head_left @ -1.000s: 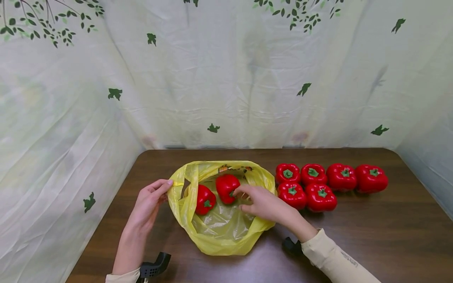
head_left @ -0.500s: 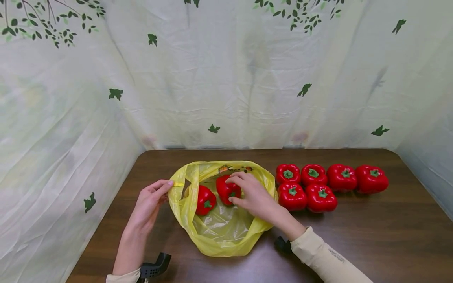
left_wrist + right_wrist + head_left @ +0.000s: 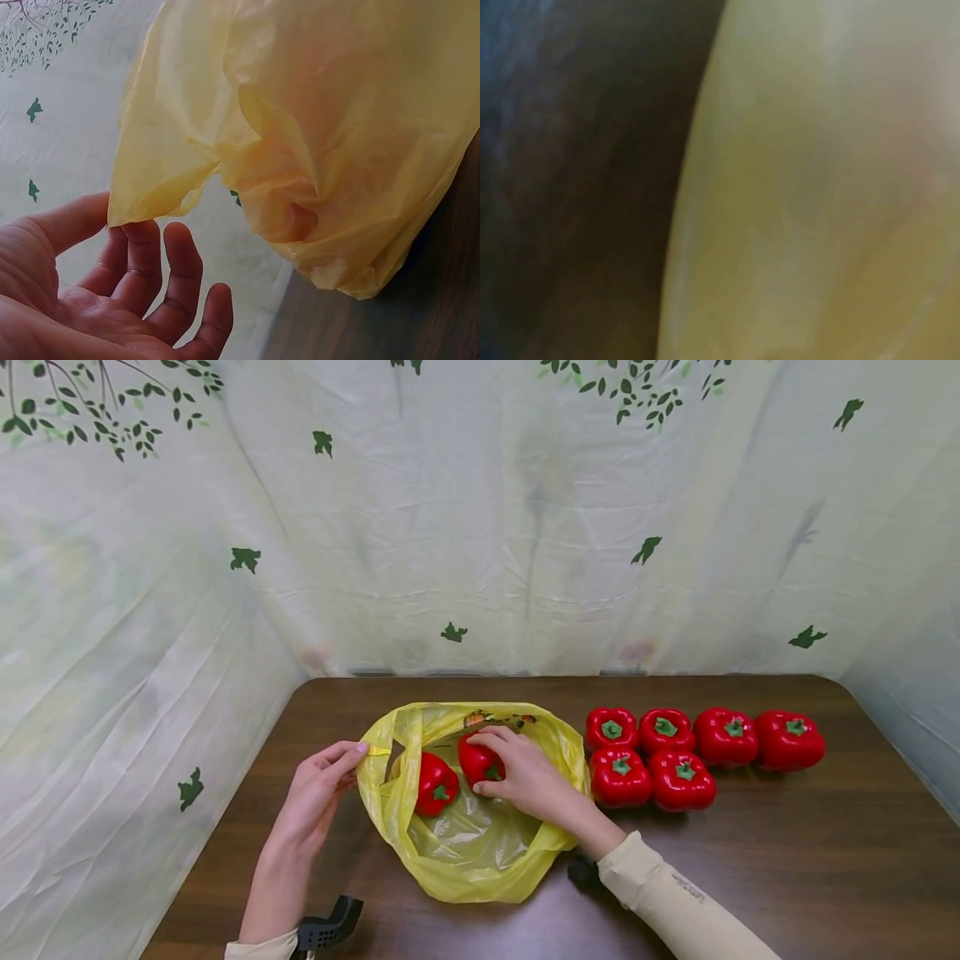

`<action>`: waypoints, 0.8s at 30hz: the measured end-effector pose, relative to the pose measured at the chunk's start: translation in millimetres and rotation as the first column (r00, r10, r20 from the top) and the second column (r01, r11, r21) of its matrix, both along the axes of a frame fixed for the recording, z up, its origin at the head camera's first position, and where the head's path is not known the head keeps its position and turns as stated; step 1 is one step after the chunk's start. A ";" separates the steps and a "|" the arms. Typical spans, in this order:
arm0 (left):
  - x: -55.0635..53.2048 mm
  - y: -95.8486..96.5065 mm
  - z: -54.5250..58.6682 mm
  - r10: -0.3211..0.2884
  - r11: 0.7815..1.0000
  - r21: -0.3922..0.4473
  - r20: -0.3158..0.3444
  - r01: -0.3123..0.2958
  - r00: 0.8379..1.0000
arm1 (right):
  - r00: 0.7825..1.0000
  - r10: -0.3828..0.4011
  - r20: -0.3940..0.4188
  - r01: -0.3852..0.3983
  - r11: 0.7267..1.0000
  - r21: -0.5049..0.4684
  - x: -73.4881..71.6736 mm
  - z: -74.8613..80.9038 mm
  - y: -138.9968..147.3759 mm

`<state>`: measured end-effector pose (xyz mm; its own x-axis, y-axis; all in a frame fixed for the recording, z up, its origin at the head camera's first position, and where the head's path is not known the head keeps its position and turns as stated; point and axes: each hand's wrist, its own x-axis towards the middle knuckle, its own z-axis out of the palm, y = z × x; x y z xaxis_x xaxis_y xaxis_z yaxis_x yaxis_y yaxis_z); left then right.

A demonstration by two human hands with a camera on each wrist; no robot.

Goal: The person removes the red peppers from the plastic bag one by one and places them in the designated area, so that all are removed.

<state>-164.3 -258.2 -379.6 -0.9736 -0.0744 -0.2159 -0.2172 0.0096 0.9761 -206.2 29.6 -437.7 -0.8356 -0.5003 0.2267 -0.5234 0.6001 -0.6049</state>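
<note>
A yellow plastic bag (image 3: pixel 468 883) stands open-mouthed on the table. At its left rim my left hand (image 3: pixel 315 789) pinches the edge between thumb and forefinger; in the left wrist view the other fingers of that hand (image 3: pixel 127 292) are loosely bent. My right hand (image 3: pixel 528 781) reaches in over the bag's right side and grips a red bell pepper (image 3: pixel 471 762), thumb near its green stem. To the left of that one, a second red bell pepper (image 3: pixel 435 783) lies inside with its stem facing forward. Bag plastic (image 3: pixel 817 187) fills much of the right wrist view, hiding the right hand there.
Several more red bell peppers (image 3: pixel 681 778) stand in two rows right of the bag on the brown wooden table (image 3: pixel 795 852). Behind the table hangs a pale curtain (image 3: pixel 525 568) with leaf prints. A black wrist camera mount (image 3: pixel 330 922) sits by the left wrist.
My right hand has moved left and inward, from beside the rear pepper to gripping it; that pepper shifts slightly. My left hand stays at the bag's rim.
</note>
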 end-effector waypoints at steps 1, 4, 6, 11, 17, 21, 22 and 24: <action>0.0 0.1 0.1 0.000 1.000 0.001 -0.001 0.000 1.000 | 1.000 -0.001 0.004 0.001 1.000 -0.004 -0.5 -1.0 -0.8; -0.2 -0.2 -0.4 -0.002 1.000 0.002 -0.003 0.002 1.000 | 1.000 -0.015 0.013 0.016 1.000 -0.011 -1.7 -2.6 -3.6; -0.5 -0.5 -0.9 -0.006 1.000 0.001 -0.004 0.006 1.000 | 0.999 -0.028 0.023 0.029 0.999 -0.014 -2.3 -2.7 -5.2; -1.1 -1.0 -1.3 -0.011 1.000 -0.001 -0.006 0.011 1.000 | 0.998 -0.046 0.040 0.047 0.999 -0.013 -3.3 -2.3 -6.0; -0.7 -1.0 0.8 -0.002 1.000 0.003 0.004 0.002 1.000 | 0.994 -0.045 0.103 0.049 0.998 -0.043 -2.0 0.3 -0.6; -0.5 -1.1 0.9 0.000 1.000 0.006 0.003 0.000 1.000 | 0.990 -0.047 0.130 0.052 0.998 -0.041 1.8 1.9 3.7; -0.4 -1.1 0.7 0.001 1.000 0.008 0.002 -0.001 1.000 | 0.990 -0.049 0.131 0.054 0.998 -0.036 2.9 2.1 4.5; -0.1 -1.3 0.4 0.002 1.000 0.010 0.004 -0.002 1.000 | 0.990 -0.054 0.134 0.058 0.998 -0.031 5.2 1.9 5.9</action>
<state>-164.5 -259.6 -379.1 -0.9727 -0.0745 -0.2200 -0.2206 -0.0002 0.9754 -201.0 35.5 -435.8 -0.8859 -0.4458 0.1281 -0.4032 0.6038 -0.6876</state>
